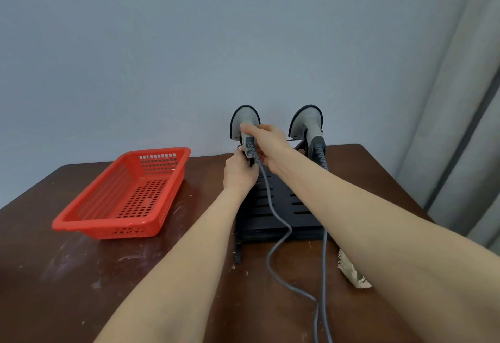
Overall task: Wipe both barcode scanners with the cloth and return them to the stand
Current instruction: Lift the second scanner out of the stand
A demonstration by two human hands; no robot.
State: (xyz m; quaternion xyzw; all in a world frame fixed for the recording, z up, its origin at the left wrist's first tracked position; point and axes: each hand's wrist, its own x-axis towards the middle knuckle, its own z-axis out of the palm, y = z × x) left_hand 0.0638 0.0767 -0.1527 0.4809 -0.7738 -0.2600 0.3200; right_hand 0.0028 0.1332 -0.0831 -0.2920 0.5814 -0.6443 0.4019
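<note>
Fingers [247,127] of right hand [266,144] wrapped round the handle of the left grey-and-black handheld barcode scanner [244,119], head up, at the top of the black slotted metal stand [281,207]. Fingers [250,173] of left hand [239,172] folded in at the handle's base, against the coiled grey cable [278,237]; grip there hidden behind knuckles, impossible to tell. Second matching scanner [308,123] upright on the stand, just right, untouched. Frayed beige cloth [351,272] on the dark brown wooden desk [81,275], mostly covered by the right forearm. Red perforated plastic basket [121,199] well left.
</note>
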